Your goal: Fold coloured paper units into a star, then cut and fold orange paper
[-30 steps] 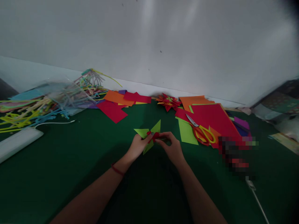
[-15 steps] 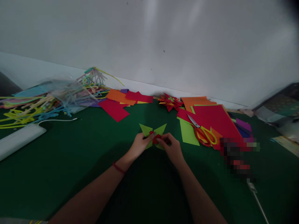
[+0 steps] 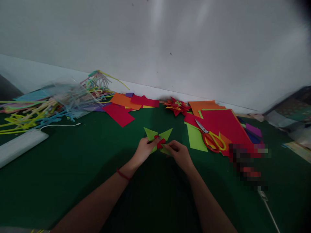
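Between my hands is a light-green paper flower [image 3: 166,134] with pointed petals and a small red paper piece [image 3: 160,143] at its middle. My left hand [image 3: 144,150] grips it from the left, thumb pressed on top near the red centre. With thumb and fingertips, my right hand [image 3: 179,151] pinches the lower right green petal. Part of the flower is hidden under the fingers. Farther back lies a layered red and orange paper flower [image 3: 177,105] with a small green centre.
Scissors [image 3: 211,137] with orange and yellow handles lie on coloured paper sheets [image 3: 223,121] at right. Red and orange paper pieces [image 3: 123,115] sit at the back. Pipe cleaners [image 3: 53,103] and a white device [image 3: 21,145] are at left. A blurred-out object [image 3: 247,165] lies at right.
My right hand has shifted slightly right, from the red centre to the lower right green petal. More of the red piece shows. The left hand keeps its grip.
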`<state>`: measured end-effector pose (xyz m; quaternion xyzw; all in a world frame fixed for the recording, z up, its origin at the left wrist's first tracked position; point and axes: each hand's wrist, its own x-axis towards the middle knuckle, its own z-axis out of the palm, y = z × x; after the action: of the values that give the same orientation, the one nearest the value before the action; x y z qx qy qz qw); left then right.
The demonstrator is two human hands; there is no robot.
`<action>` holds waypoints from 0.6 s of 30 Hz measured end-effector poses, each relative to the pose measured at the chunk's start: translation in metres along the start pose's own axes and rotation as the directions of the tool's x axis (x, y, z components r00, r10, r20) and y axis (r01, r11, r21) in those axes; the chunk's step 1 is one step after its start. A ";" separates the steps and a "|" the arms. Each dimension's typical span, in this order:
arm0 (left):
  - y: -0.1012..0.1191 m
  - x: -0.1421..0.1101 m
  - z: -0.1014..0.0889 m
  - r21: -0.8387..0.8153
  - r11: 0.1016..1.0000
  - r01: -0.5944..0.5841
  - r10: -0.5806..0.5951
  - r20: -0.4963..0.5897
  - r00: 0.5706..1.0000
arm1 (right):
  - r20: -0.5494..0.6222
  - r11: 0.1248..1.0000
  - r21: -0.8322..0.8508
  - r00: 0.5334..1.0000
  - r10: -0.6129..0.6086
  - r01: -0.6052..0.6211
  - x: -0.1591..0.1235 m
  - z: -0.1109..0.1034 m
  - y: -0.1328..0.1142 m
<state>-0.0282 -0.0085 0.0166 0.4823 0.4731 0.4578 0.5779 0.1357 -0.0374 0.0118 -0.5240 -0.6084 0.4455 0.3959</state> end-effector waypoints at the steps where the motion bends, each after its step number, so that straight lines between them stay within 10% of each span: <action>1: 0.000 0.000 -0.001 0.017 1.000 -0.002 0.002 0.010 1.000 | 0.013 1.000 0.000 1.000 0.003 -0.003 0.000 0.000 0.000; 18: -0.001 0.002 -0.004 0.052 0.999 0.008 -0.012 0.075 0.997 | -0.053 0.983 -0.181 0.998 -0.030 0.020 -0.001 -0.001 -0.001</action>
<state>-0.0318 -0.0064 0.0153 0.5115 0.4650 0.4240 0.5851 0.1362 -0.0387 0.0131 -0.5622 -0.6415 0.3691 0.3690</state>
